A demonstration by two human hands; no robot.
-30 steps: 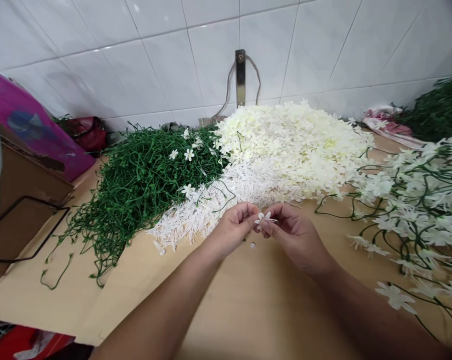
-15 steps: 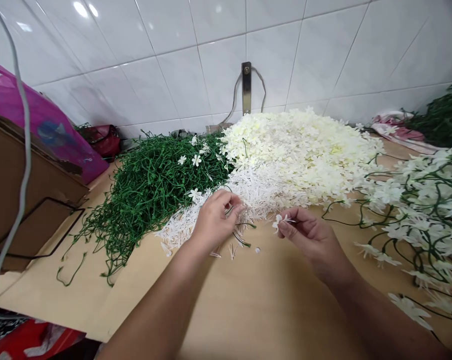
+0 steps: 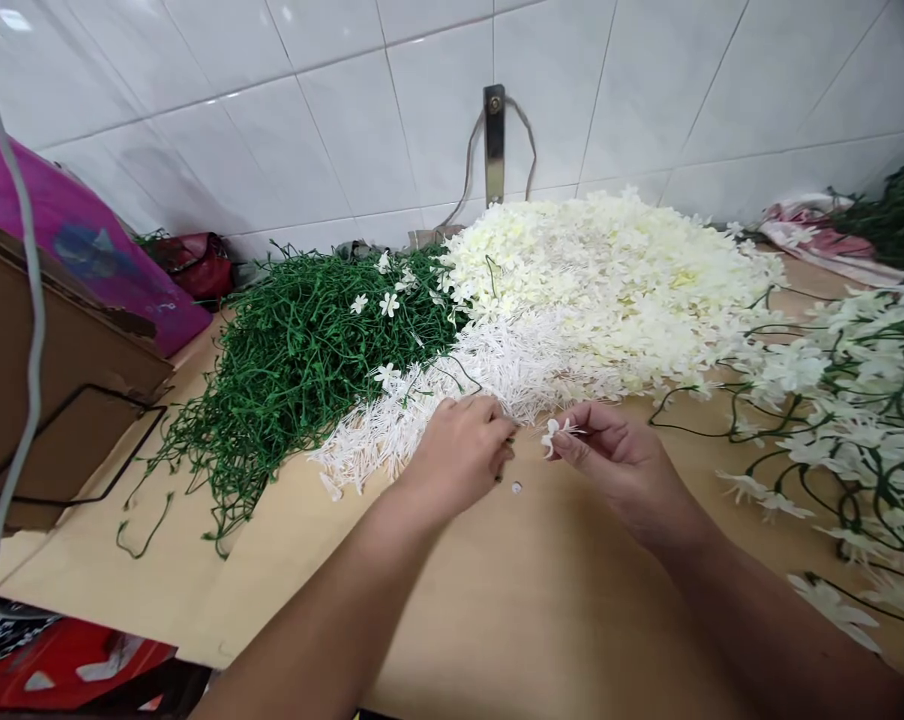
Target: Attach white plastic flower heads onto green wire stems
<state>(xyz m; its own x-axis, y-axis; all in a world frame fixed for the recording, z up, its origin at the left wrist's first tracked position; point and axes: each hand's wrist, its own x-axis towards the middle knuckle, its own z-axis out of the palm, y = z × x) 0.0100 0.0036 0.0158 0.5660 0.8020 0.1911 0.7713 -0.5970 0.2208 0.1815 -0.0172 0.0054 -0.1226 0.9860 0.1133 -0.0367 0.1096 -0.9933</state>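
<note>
My right hand (image 3: pixel 621 465) pinches a small white artificial flower (image 3: pixel 555 436) between thumb and forefinger, with thin white stamens poking out past the fingers. My left hand (image 3: pixel 467 450) is beside it, palm down and fingers curled. A bit of dark green shows at its fingertips, seemingly a green stem; most of it is hidden. Just beyond the left hand lies a heap of white stamens (image 3: pixel 512 360). Behind that rises a large mound of white and pale yellow petals (image 3: pixel 609 270). A tangled pile of green plastic stems (image 3: pixel 309 340) spreads to the left.
Flowers on green stems (image 3: pixel 857 410) cover the right of the table (image 3: pixel 482 620). A brown cardboard box (image 3: pixel 54 380), a pink bag (image 3: pixel 114 250) and a grey cable (image 3: pixel 28 300) occupy the left. A tiny white piece (image 3: pixel 516 487) lies between my hands. Behind stands a tiled wall (image 3: pixel 422 130).
My left hand has turned palm down and shifted right, closer to the right hand. Green stem ends beside it are now out of sight. My right hand keeps its pinch on the flower.
</note>
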